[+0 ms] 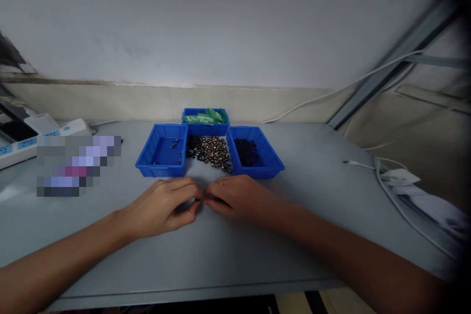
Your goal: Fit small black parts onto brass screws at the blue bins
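My left hand [165,206] and my right hand [235,195] rest on the grey table [221,255], fingertips meeting at the middle in a pinch. Between the fingertips sits something tiny and dark that I cannot make out. Just beyond my hands lies a loose pile of small brass and black screws [209,149] on the table. Left of the pile stands a blue tray [162,152] with a few small parts. To the right a second blue tray [257,153] holds black pieces. Behind, a third blue tray [205,120] holds green pieces.
A white power strip [33,141] lies at the far left. A blurred patch [77,164] covers something beside it. White cables [390,181] and a white adapter [399,176] run along the right side. A wall rises just behind the trays.
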### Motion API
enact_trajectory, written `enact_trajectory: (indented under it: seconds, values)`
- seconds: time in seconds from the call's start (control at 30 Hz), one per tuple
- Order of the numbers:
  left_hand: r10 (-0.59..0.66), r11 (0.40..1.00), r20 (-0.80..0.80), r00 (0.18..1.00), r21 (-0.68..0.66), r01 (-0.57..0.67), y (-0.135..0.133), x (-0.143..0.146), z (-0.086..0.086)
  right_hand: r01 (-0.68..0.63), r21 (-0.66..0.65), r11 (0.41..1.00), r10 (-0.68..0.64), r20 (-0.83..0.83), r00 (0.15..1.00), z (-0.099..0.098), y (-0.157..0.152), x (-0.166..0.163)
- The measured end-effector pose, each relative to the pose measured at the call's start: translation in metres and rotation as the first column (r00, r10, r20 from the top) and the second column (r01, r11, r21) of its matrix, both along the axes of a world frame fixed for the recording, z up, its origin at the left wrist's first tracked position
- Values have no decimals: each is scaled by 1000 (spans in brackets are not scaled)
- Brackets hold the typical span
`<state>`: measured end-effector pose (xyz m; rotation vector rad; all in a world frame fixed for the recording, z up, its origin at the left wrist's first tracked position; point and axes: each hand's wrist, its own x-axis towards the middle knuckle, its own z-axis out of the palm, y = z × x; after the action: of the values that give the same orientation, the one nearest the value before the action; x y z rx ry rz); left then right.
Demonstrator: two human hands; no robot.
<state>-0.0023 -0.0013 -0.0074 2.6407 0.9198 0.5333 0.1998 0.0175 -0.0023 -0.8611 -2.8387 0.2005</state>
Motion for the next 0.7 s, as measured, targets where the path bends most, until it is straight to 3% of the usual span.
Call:
enact_trajectory:
  seconds: [0.13, 0.43, 0.7]
  values:
    - [68, 998, -40, 997, -10, -68, 2, 0, 0, -2, 0, 1000, 2, -25, 1000, -1, 1, 3]
    - [20, 999, -36, 999, 34, -19, 4, 1, -1, 16, 20, 1000, -17, 22, 1000, 2, -1, 1]
    - [126, 992, -110, 986, 15, -125, 4, 1, -2, 43, -1, 999, -43, 21, 999, 3, 1, 3]
